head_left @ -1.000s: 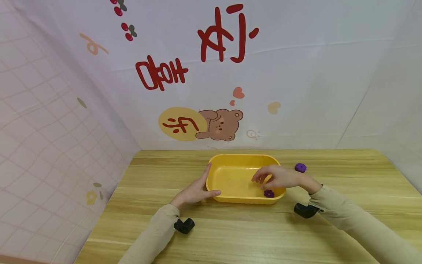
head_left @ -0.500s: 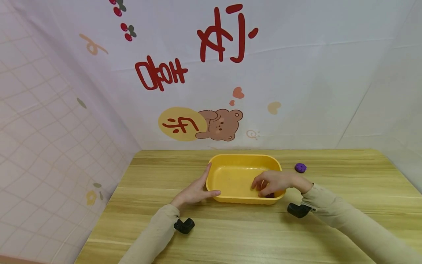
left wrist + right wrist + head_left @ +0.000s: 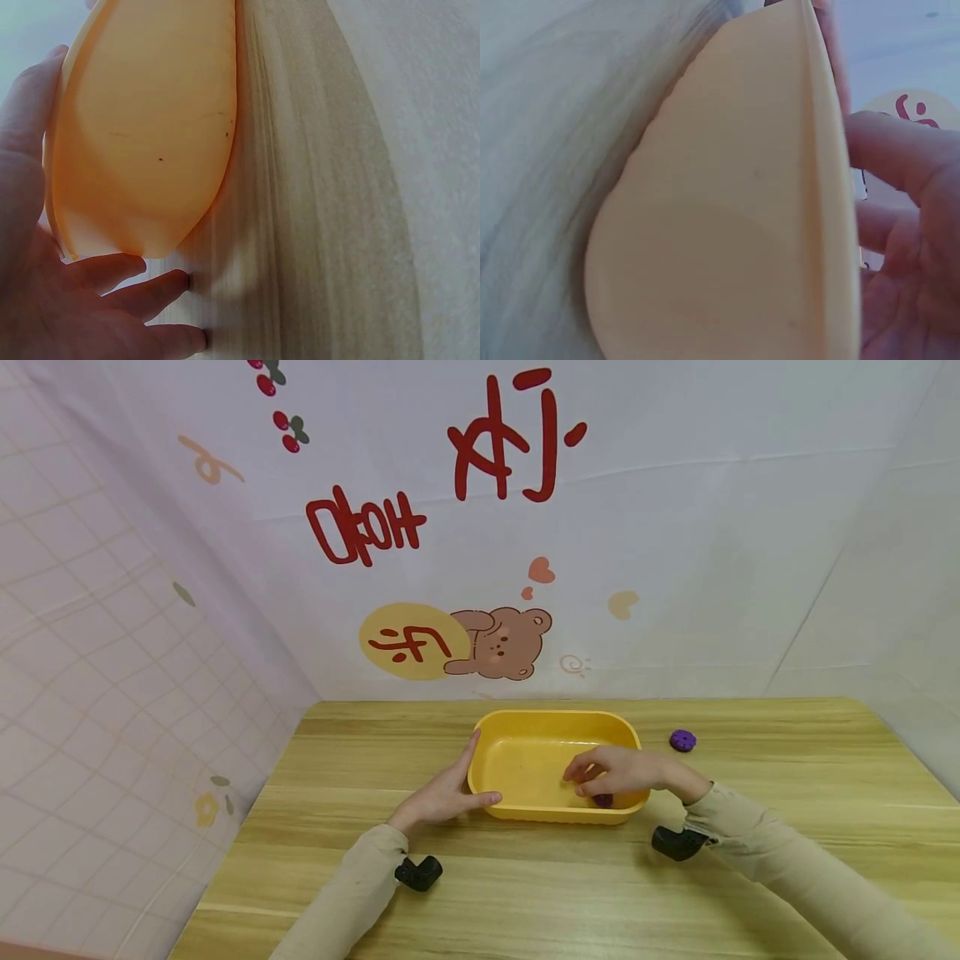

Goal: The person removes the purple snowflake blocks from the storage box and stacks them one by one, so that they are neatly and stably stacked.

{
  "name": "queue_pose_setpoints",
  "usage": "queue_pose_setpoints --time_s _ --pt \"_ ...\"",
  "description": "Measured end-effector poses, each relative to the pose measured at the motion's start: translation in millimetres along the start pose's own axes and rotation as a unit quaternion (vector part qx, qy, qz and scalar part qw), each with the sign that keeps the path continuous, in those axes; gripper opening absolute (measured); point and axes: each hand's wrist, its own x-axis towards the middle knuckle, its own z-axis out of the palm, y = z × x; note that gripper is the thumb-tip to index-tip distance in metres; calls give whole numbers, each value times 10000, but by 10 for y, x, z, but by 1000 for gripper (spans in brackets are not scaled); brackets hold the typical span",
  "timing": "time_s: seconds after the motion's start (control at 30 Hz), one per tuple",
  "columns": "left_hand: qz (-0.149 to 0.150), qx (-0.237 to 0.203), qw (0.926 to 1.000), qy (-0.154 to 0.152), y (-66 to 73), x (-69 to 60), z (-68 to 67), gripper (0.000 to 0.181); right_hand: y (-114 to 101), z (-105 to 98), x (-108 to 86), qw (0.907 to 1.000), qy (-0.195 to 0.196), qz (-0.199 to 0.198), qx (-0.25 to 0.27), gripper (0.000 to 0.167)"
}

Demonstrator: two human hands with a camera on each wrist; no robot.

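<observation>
A yellow plastic tub (image 3: 525,768) sits on the wooden table. My left hand (image 3: 442,793) rests against its left end, with thumb along the near rim and fingers along the outer side. The left wrist view shows those fingers (image 3: 150,296) nearly straight beside the tub wall. Inside the right end, my right hand (image 3: 618,771) reaches down with loosely bent fingers, thumb and fingertips apart. A dark purple notched disc (image 3: 602,800) lies under that hand, partly covered by it. In the right wrist view, the tub wall (image 3: 720,187) hides the disc.
Another purple notched disc (image 3: 682,741), with a centre hole, lies on the table (image 3: 510,893) right of the tub. Behind the table hangs a white printed cloth (image 3: 697,552). A black wrist camera mount (image 3: 678,843) hangs below each sleeve.
My right hand has lowered into the tub over the dark purple disc, then shifted slightly left. The disc has moved a little left too. My left hand has stayed in place.
</observation>
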Motion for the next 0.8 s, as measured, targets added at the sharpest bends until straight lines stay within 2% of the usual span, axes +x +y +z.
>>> queue_pose_setpoints --time_s 0.17,0.3,0.57,0.8 --pt "-16 55 10000 -10 3 -1 -9 108 34 64 70 9985 161 -508 -90 30" --pt "-17 112 9999 -13 -3 3 -9 107 86 107 126 9973 333 -655 17 28" --pt "-7 48 10000 -26 -14 3 -4 108 201 75 132 9952 827 -507 115 22" --pt "-36 41 10000 -23 -7 6 -2 107 237 61 144 9954 783 -530 137 21"
